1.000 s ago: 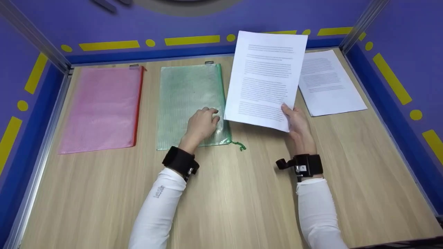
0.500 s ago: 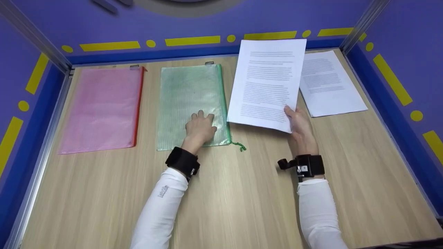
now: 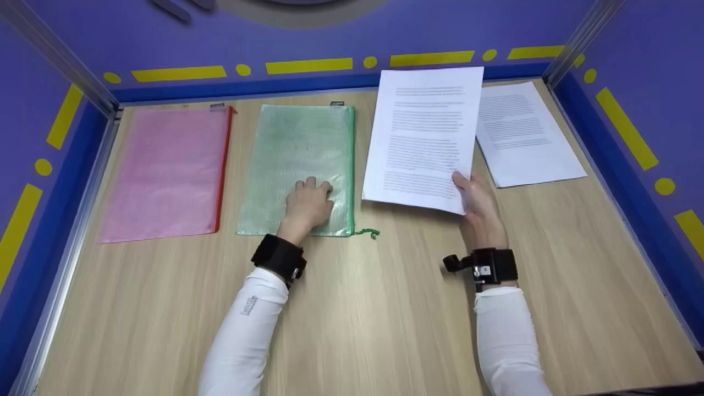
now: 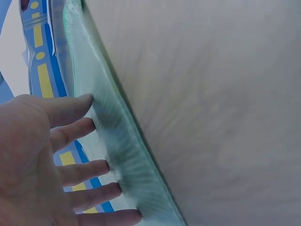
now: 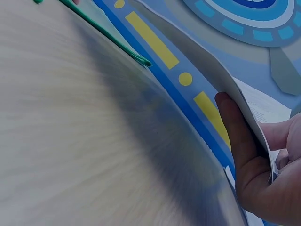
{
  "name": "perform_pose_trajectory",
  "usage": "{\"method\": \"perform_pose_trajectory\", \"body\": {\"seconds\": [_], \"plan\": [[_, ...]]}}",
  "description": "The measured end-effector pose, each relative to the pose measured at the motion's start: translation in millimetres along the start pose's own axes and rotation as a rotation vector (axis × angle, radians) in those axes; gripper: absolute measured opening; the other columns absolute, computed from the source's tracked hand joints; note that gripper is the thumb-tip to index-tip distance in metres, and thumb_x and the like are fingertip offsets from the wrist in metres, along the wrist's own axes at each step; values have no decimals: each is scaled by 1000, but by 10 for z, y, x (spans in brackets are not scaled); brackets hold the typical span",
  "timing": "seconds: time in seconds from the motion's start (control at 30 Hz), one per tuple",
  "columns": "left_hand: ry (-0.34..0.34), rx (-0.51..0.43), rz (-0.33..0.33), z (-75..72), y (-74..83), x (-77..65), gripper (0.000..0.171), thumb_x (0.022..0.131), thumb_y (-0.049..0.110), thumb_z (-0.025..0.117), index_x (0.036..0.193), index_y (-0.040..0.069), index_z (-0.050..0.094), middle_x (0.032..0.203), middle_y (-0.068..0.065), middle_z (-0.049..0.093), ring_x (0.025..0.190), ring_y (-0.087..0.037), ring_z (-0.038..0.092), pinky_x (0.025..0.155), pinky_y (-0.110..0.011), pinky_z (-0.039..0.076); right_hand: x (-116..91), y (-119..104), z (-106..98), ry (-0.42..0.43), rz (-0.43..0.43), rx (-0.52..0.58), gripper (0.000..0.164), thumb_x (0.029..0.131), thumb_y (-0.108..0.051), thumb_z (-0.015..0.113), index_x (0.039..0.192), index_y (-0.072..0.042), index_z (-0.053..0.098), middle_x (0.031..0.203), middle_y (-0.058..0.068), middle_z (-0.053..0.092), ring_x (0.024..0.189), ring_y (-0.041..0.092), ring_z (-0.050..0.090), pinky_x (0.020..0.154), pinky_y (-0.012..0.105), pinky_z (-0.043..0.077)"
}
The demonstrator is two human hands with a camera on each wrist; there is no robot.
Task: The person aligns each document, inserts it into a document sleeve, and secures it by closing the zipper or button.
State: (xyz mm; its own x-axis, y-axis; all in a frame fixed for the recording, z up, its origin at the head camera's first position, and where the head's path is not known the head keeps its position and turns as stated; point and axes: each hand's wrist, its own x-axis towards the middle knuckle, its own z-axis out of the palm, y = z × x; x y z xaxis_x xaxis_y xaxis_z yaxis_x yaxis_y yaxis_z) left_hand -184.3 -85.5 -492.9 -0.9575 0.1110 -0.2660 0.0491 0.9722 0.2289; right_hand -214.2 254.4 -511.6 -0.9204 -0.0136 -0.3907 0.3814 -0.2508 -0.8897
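Note:
A green translucent zip folder (image 3: 305, 143) lies flat on the table. My left hand (image 3: 308, 203) rests on its lower part, and in the left wrist view the spread fingertips (image 4: 129, 215) touch the green surface. My right hand (image 3: 481, 206) holds a stack of printed sheets (image 3: 423, 137) by the lower right corner, thumb on the printed side and fingers behind. The sheets are raised and tilted, right of the folder. In the right wrist view the stack (image 5: 207, 61) shows edge-on between thumb and fingers. A green cord (image 3: 367, 232) sticks out at the folder's lower right corner.
A pink zip folder (image 3: 170, 170) with a red zip lies at the left of the wooden table (image 3: 352, 319). Another pile of printed paper (image 3: 531, 137) lies at the far right, partly behind the held sheets. Purple-blue panels (image 3: 308, 38) wall in the table at the back and sides.
My left hand has come down with its fingers spread, and the green folder's lower end has swung left. The held sheets have sunk slightly in my right hand.

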Motion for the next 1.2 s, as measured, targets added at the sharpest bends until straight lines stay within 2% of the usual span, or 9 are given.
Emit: {"method": "perform_pose_trajectory", "body": {"seconds": [0.23,0.43,0.6,0.7,0.83,0.93,1.07,1.2], "plan": [[32,-32,-14,-10,14,-22,38,102,34,50,126,7,62,127,-21,58,118,-39,54,93,-52,52,-21,-10,0,-13,24,2,49,105,-19,44,149,1,37,98,-7,74,92,8,71,77,23,56],[65,-6,-14,-31,152,-9,44,101,37,51,120,-1,64,122,-22,61,112,-38,59,87,-48,57,-46,-35,-7,-46,8,2,50,105,-17,42,150,4,33,96,-6,74,90,8,71,77,23,56],[92,-9,-14,-4,275,37,49,99,42,54,117,-2,67,119,-21,61,108,-36,61,84,-45,57,-43,-29,-25,-38,12,-5,49,105,-17,42,148,5,34,95,-6,75,89,7,71,77,22,56],[105,-5,-22,42,331,67,52,98,45,56,114,-3,68,117,-20,62,106,-35,61,82,-44,57,-39,-15,-34,-30,14,-8,44,105,-17,44,143,4,40,93,-6,75,87,8,71,76,22,56],[113,50,-35,93,381,96,56,96,49,58,111,-4,69,118,-18,59,106,-32,58,78,-41,58,-27,7,-38,-12,19,-12,28,104,-17,45,128,-3,50,91,-5,75,85,8,71,74,22,56],[116,95,-32,109,406,99,57,95,50,58,109,-4,69,119,-17,57,106,-31,57,74,-38,59,-29,19,-37,12,38,-36,34,104,-20,46,133,-3,49,94,-6,74,87,7,71,75,22,56],[128,116,-30,121,423,98,53,97,46,56,104,-5,69,116,-17,57,103,-30,56,71,-37,59,-30,28,-32,39,52,-83,49,104,-22,46,147,1,39,97,-8,72,90,6,70,76,21,55],[128,130,-34,124,434,107,47,100,39,53,97,-5,69,115,-17,56,102,-30,56,69,-36,59,-25,29,-28,51,47,-90,50,104,-22,47,147,2,39,93,-9,72,88,6,70,75,21,54]]}}
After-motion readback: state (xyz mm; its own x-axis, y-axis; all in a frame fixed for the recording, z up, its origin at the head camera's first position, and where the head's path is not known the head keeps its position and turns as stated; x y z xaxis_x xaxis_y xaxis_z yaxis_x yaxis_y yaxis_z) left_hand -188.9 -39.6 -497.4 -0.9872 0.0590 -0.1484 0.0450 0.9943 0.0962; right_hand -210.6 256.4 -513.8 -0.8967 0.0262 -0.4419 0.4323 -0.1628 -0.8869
